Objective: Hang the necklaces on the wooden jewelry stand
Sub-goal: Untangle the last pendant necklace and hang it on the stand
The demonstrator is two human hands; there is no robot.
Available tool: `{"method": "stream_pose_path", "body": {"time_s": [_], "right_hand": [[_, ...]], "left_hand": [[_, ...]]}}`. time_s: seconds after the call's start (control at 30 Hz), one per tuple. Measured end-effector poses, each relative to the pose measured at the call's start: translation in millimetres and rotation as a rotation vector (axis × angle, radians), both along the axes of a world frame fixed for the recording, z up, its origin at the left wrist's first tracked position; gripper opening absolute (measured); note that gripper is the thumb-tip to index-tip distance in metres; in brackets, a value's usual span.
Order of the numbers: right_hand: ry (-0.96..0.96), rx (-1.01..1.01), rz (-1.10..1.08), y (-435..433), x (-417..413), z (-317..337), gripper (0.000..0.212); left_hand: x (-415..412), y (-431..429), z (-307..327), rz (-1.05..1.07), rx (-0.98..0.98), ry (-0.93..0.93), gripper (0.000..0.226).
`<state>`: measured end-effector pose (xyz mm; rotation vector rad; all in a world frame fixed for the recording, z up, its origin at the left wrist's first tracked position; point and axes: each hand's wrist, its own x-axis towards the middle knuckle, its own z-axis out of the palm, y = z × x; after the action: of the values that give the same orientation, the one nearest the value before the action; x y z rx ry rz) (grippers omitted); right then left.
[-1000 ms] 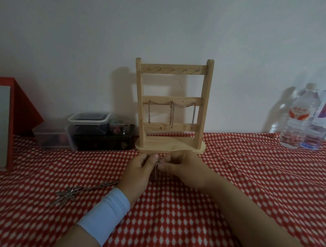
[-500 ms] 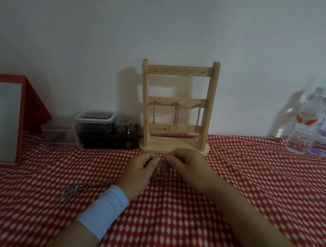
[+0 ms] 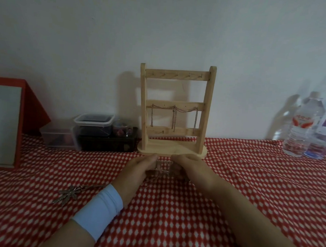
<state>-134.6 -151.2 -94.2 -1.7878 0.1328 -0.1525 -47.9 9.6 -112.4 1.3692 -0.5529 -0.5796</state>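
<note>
We are spreading the thin silver chain necklace (image 3: 162,165) at lower centre: left grip (image 3: 137,171) and right grip (image 3: 188,166), together a second ago, are each pinching a side, just below the pale wooden ladder-shaped jewelry stand (image 3: 175,105). Loop is opening, likely for hooking.

A red-and-white checked cloth (image 3: 249,184) covers the desk, bearing a red-framed panel (image 3: 5,122) far left, clear plastic containers (image 3: 93,122) atop a dark box (image 3: 108,142), and two water bottles (image 3: 299,128) far right.

open cloth between bottles (image 3: 309,129) and stand (image 3: 175,112), containers (image 3: 93,133) crowding stand's left, pendant (image 3: 68,194) lying front-left
</note>
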Motion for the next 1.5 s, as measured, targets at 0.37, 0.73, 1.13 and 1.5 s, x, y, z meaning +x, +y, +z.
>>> {"method": "stream_pose_path", "body": {"time_s": [0.37, 0.73, 1.13, 1.5], "right_hand": [[-0.167, 0.245, 0.034, -0.2, 4.0, -7.5, 0.027], [-0.130, 0.335, 0.042, -17.9, 11.5, 41.9, 0.027], [-0.125, -0.048, 0.217, -21.1, 42.1, 108.8, 0.030], [-0.429, -0.180, -0.104, -18.2, 80.7, 105.3, 0.028]], "left_hand": [[-1.9, -3.6, 13.1, -0.011, 0.077, -0.128, 0.026], [16.9, 2.8, 49.1, 0.139, 0.020, -0.150, 0.024], [43.6, -19.7, 124.3, 0.038, -0.179, -0.126, 0.024], [76.7, -23.1, 129.1, 0.033, 0.010, -0.390, 0.017]]}}
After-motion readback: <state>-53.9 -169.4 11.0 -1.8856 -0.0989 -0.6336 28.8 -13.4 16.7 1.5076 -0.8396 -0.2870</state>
